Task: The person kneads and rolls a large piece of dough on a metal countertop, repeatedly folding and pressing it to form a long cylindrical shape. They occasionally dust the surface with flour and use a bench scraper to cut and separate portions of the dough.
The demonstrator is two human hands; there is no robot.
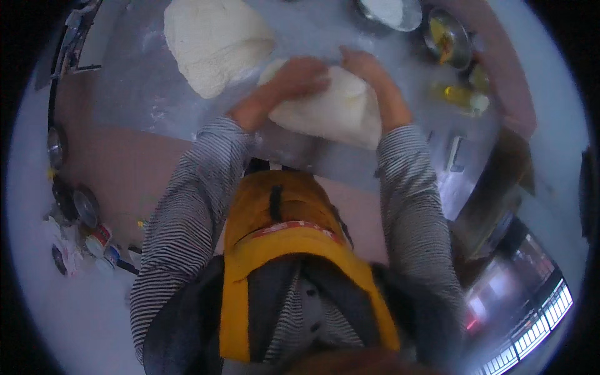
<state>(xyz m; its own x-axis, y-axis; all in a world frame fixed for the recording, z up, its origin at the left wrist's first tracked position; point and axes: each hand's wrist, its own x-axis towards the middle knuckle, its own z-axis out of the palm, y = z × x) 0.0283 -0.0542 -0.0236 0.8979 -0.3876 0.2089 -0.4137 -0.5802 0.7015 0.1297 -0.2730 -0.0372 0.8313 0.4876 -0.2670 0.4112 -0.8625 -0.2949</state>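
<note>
A piece of pale dough [328,115] lies on the grey work surface [131,106] in front of me, its near edge close to the surface's front edge. My left hand [303,76] rests across the dough's far left part, fingers stretched over it toward the right. At the far right edge of the same piece is my right hand [364,65], one finger reaching out beyond it; the other fingers are partly hidden and blurred. A larger mass of dough [215,44] sits to the far left, very close to the smaller piece.
At the far right stand a metal bowl of white powder [384,9] and a metal bowl with yellow and reddish contents [447,39]. Nearer lies a bottle of yellow liquid [459,95], with a white-handled tool [456,154] below it. Several pans and packages, including a round pan [85,206], are at the left.
</note>
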